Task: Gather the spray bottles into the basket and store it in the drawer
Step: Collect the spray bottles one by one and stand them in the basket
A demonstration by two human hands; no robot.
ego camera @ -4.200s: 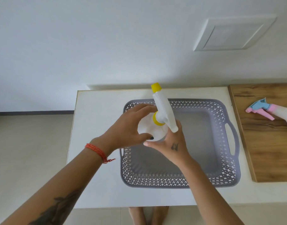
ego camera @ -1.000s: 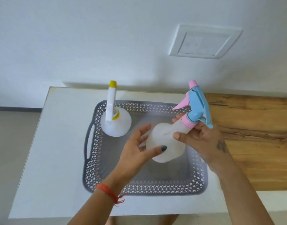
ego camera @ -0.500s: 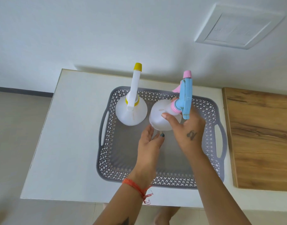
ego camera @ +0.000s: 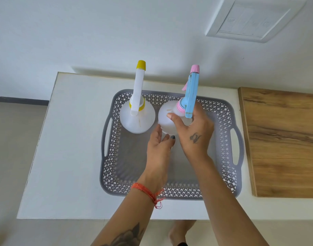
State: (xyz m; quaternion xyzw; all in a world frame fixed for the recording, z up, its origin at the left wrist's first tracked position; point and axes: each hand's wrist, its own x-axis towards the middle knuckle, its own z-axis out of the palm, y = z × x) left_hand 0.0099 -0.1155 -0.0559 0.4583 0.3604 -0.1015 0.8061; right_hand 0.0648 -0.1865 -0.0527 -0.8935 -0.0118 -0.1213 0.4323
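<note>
A grey perforated basket (ego camera: pixel 221 157) with side handles lies on a white table (ego camera: pixel 70 157). In its far left corner a white spray bottle with a yellow nozzle (ego camera: pixel 138 118) stands upright. Beside it, to the right, stands a white spray bottle with a pink and blue trigger head (ego camera: pixel 167 118). My right hand (ego camera: pixel 193 134) grips that bottle around its neck and shoulder. My left hand (ego camera: pixel 159 146) rests with spread fingers against the lower front of the same bottle. The bottle's base is hidden by my hands.
A wooden board (ego camera: pixel 283 142) lies on the table right of the basket. A white wall rises behind the table, with a white panel (ego camera: pixel 253 18) on it. Floor shows to the left. Bare feet (ego camera: pixel 180 233) stand below the table's near edge.
The pink and blue bottle has come down into the basket beside the yellow-nozzled bottle. Both hands stay on it, and the left hand's fingers have slid lower.
</note>
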